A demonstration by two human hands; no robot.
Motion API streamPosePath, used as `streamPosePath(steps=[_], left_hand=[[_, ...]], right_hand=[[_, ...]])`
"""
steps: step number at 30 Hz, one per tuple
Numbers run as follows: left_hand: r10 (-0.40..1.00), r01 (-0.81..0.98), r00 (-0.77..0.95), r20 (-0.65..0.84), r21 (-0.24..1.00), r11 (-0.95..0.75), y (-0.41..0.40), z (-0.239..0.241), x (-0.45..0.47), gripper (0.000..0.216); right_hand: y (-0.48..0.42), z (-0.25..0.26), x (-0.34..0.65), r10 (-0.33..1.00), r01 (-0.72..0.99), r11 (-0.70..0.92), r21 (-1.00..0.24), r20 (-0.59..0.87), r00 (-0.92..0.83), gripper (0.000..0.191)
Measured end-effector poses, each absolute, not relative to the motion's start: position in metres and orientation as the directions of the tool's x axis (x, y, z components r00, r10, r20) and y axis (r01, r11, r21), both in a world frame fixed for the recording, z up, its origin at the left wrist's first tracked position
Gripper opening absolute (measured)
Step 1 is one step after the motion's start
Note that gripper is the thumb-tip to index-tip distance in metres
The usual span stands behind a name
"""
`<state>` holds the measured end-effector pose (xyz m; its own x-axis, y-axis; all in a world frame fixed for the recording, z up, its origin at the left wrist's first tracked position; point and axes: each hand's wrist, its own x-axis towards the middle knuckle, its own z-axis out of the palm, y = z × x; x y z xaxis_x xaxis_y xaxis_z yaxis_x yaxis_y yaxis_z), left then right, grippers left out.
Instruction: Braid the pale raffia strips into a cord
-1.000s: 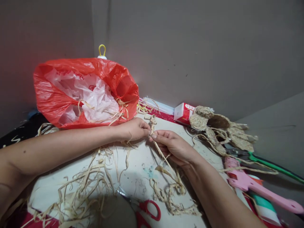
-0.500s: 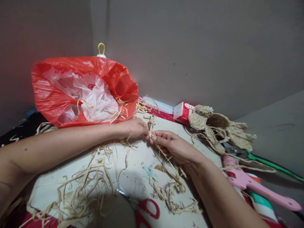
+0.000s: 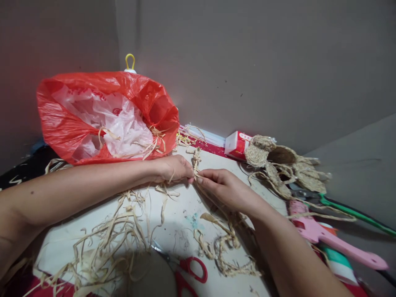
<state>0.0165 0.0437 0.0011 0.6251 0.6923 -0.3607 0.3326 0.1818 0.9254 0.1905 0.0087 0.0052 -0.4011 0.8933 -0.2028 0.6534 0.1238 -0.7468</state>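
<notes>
Between my two hands is a pale straw braid [image 3: 196, 157], its knotted end pointing away from me. My left hand [image 3: 177, 168] is closed, pinching the braid from the left. From the right, my right hand [image 3: 221, 183] pinches the braid's strands between thumb and fingers, close to the left fingertips. Below my right hand a finished-looking length of braid [image 3: 232, 268] curls on the white tabletop [image 3: 173, 210]. Loose straw strips [image 3: 111, 239] lie tangled under my left forearm. Red-handled scissors [image 3: 192, 268] rest at the near edge, blades toward the strips.
A red plastic bag [image 3: 68, 136] with white plastic and straw inside stands at back left. Along the right lie a red-and-white box [image 3: 236, 145], woven straw pieces [image 3: 260, 152], green-handled pliers [image 3: 355, 210] and a pink tool [image 3: 337, 241]. Grey walls [image 3: 247, 62] close off the back.
My right fingers have shifted slightly on the strands, and the hand is turned a little more knuckles-up. The view has moved slightly; the other things lie as before.
</notes>
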Motion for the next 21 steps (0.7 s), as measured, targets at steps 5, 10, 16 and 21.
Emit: streamPosePath(steps=[5, 10, 16, 21], left_hand=[[0.770, 0.420, 0.579, -0.268, 0.907, 0.000, 0.042, -0.002, 0.019, 0.020], [0.785, 0.319, 0.571, -0.241, 0.946, 0.058, 0.040, -0.008, 0.019, 0.025], [0.725, 0.140, 0.612, -0.317, 0.945, 0.295, 0.037, -0.005, 0.019, 0.037], [0.673, 0.106, 0.634, -0.381, 0.905, 0.412, 0.039, -0.004, 0.020, 0.041]], right_hand=[[0.001, 0.015, 0.185, 0.944, 0.791, 0.156, -0.592, -0.147, -0.296, 0.028], [-0.011, 0.012, 0.166, 0.963, 0.812, 0.136, -0.567, -0.116, -0.242, 0.027], [-0.025, 0.009, 0.147, 0.988, 0.980, 0.151, -0.131, -0.021, -0.155, 0.030], [-0.029, 0.010, 0.141, 0.986, 0.977, 0.165, 0.133, -0.018, -0.164, 0.028]])
